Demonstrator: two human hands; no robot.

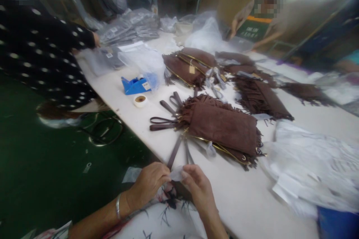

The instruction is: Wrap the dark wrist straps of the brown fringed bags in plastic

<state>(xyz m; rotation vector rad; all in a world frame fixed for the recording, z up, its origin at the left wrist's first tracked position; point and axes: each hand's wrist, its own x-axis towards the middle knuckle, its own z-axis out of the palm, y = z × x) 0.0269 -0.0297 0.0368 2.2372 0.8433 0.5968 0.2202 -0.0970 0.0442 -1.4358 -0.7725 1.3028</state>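
Black cloth with white dots clothes the co-worker (42, 48) standing off the far left corner of the bench (238, 194). Along the left edge I see a blue tape dispenser (136, 86), with a white roll (140, 100) just beside it. At the near end of that edge the left hand (153, 179) has its fingers curled, thumb and forefinger pinched on a thin whitish piece (177, 174). Brown straps (174, 152) run down towards it; whether it wraps one, I can't tell. The right hand (198, 183) pinches the other end, its remaining fingers loosely bent. A light, even pull and a grip close to the ends would, I'd judge, prevent creasing. Rightward, stacked fringed bags (224, 127) lie inward from the edge, and crumpled plastic (308, 164) lies by the near right corner
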